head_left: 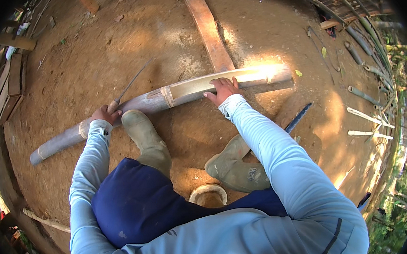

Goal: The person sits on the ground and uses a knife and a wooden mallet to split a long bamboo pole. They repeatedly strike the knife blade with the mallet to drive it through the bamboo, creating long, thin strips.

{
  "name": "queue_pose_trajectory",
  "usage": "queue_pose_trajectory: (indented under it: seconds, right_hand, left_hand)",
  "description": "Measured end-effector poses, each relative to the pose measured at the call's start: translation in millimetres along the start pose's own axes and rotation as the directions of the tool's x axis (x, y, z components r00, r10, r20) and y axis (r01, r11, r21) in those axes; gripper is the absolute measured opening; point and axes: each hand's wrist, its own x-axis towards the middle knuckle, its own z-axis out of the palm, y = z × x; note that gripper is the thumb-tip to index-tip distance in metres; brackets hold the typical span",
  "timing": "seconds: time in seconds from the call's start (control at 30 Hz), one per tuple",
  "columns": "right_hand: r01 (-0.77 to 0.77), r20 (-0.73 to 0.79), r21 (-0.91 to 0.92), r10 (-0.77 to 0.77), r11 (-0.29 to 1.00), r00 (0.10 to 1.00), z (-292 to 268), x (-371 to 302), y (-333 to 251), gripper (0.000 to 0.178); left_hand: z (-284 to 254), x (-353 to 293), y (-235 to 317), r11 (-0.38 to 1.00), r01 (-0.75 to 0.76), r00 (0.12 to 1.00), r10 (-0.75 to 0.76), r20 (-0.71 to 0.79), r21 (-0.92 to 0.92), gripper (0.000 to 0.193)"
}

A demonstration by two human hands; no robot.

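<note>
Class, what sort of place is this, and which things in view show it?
Probably an open-air bamboo work yard: a sunlit earth floor, a bamboo pole with one stretch cut open, and more bamboo lengths lying at right.

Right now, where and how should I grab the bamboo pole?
On the bamboo pole, likely the closed length beyond the left hand, from above: it looks round and whole there; the section under the right hand is cut open, edges exposed.
</note>
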Motion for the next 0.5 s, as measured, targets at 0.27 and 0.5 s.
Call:
queue_pose_trajectory:
  seconds: [0.27, 0.5]
  right_hand:
    - [-0.14, -0.14, 0.3, 0.189, 0.943, 0.972, 6.7, -85.1, 14.8, 0.055]
    - [-0.277, 0.187, 0.356, 0.222, 0.893, 0.957, 30.2, -143.4, 15.7, 0.052]
  left_hand:
    - [0.4, -4.4, -5.7, 0.999, 0.029, 1.0, -0.029, -0.003, -0.04, 0.072]
    - [-9.0, -17.5, 16.0, 0.99, -0.031, 0.982, 0.004, -0.186, -0.138, 0.06]
